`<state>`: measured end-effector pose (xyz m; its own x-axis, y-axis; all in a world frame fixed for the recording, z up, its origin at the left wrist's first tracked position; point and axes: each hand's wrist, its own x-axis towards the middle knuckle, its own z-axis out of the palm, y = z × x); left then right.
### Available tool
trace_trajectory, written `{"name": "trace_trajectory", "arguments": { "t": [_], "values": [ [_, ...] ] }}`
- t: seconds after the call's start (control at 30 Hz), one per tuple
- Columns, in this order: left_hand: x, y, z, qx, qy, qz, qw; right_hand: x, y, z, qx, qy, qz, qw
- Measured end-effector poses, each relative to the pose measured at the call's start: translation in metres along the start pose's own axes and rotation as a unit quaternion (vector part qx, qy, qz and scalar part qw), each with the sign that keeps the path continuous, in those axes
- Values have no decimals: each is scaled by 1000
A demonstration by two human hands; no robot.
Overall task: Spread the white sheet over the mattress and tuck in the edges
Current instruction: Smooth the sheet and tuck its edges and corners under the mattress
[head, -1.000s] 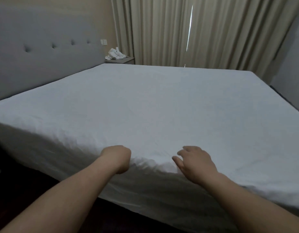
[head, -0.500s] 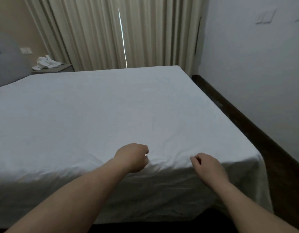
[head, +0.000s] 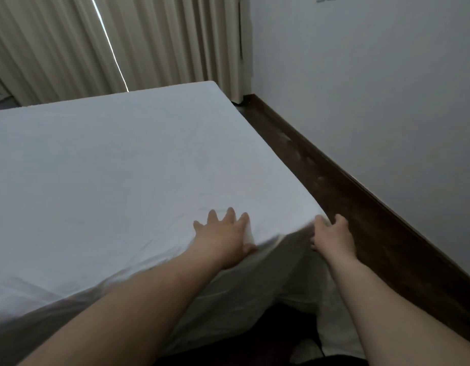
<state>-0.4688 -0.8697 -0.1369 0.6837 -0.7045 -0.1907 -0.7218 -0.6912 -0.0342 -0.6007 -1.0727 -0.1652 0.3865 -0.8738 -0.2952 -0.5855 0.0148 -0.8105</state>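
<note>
The white sheet covers the whole top of the mattress and hangs loose down the near side. My left hand lies flat on the sheet near the front right corner, fingers spread. My right hand is at that corner, with the thumb on top of the fabric and the fingers curled around the corner's edge. Below both hands the sheet drapes in soft folds over the mattress side.
A narrow strip of dark wooden floor runs between the bed and the white wall on the right. Beige curtains hang behind the bed's far edge, with a slit of light.
My view has swung right, from the headboard side to the front right corner. My left hand went from a loose fist to a flat palm, and my right hand reached the corner.
</note>
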Motion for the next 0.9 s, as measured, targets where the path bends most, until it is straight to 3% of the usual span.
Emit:
{"name": "trace_trajectory", "arguments": {
  "t": [0.1, 0.27, 0.63, 0.73, 0.9],
  "values": [
    [3, 5, 3, 26, 53, 16, 998, 15, 14, -3, -6, -28, 43, 999],
    [-1, 6, -1, 75, 99, 93, 988, 25, 15, 2, -18, -11, 11, 1000],
    [-10, 18, -10, 162, 67, 78, 981, 16, 19, -9, 109, -47, -19, 993],
    [-7, 17, -11, 167, 59, 72, 981, 13, 20, -11, 73, -40, -61, 995],
    [-3, 14, -12, 158, 62, 74, 983, 20, 23, -13, 45, -14, -42, 998]
  ]
}}
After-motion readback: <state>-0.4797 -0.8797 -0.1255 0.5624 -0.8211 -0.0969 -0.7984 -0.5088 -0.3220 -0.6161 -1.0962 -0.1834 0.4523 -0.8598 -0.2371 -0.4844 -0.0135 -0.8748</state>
